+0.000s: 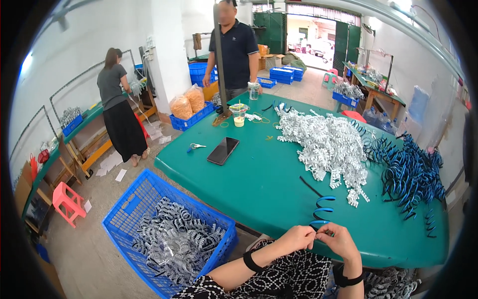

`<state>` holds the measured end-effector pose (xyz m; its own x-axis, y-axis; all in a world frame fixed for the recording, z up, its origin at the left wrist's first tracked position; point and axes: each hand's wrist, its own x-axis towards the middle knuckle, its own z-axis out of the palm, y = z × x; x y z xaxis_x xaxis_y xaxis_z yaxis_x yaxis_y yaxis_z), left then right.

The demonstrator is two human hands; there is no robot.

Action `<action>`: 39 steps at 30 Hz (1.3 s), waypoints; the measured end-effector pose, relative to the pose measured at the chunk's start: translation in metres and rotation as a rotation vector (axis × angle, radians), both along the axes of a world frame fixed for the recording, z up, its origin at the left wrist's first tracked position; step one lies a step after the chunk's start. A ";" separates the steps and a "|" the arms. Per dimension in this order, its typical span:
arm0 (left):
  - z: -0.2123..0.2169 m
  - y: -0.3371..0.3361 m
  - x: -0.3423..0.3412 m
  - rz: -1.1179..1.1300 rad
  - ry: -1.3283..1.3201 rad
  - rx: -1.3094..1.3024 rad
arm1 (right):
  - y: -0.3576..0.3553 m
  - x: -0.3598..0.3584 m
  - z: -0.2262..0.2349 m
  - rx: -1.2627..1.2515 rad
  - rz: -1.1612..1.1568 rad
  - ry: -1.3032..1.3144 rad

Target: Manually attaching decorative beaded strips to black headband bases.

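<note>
Both hands met at the near edge of the green tabletop (259,174), the left hand (297,237) and the right hand (338,239) drawn close together so that their fingers (312,233) pinched narrowly on the near end of a blue coiled cord (321,209). The coil ran away from the fingers across the tabletop, its far loops lying free, which probably left the pinched end steady enough for fine work.

Beyond the fingers and a little to the right lay a heap of white tagged pieces (328,144), and further right a tangle of blue coils (411,177), both apparently within easy reach. To the left of the fingers and below the tabletop's edge stood a blue crate (124,212) holding bagged pieces, seemingly placed where a hand could drop things in. A dark phone (223,150) and small scissors (196,146) lay well beyond the fingers to the left. Two other people stood far off.
</note>
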<state>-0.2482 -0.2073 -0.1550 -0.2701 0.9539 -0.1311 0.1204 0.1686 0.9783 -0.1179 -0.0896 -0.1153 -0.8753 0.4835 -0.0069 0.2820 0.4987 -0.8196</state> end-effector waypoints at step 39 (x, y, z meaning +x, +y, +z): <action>-0.003 0.038 0.034 0.110 -0.044 0.109 | 0.027 0.025 0.009 0.162 -0.081 -0.129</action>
